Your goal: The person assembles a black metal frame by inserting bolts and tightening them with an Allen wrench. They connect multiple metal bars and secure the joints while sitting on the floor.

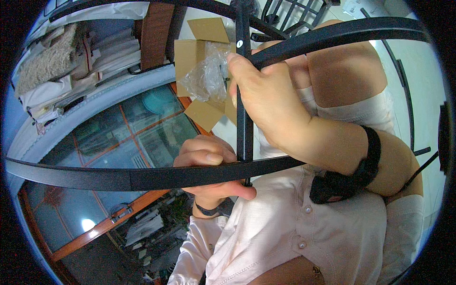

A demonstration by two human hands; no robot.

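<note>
A black metal frame fills the view, with a straight square tube (245,117) between curved flat bars. My right hand (274,96) is wrapped around the upper part of this tube, beside its joint with the upper curved bar (338,35). A round white sticker (239,44) with a mark sits on the tube just above the thumb. My left hand (210,156) grips the lower curved bar (160,178) where the tube meets it, fingers above and thumb below. Close to that thumb, a short dark bolt or rod end (248,182) sticks out under the bar.
Behind the frame lies an opened cardboard box (190,53) with clear plastic wrap (208,73). Black metal racks (292,14) and long black bars (406,92) are on the pale floor. Folded textiles (107,53) and a wood-framed glass panel (117,142) are at the left.
</note>
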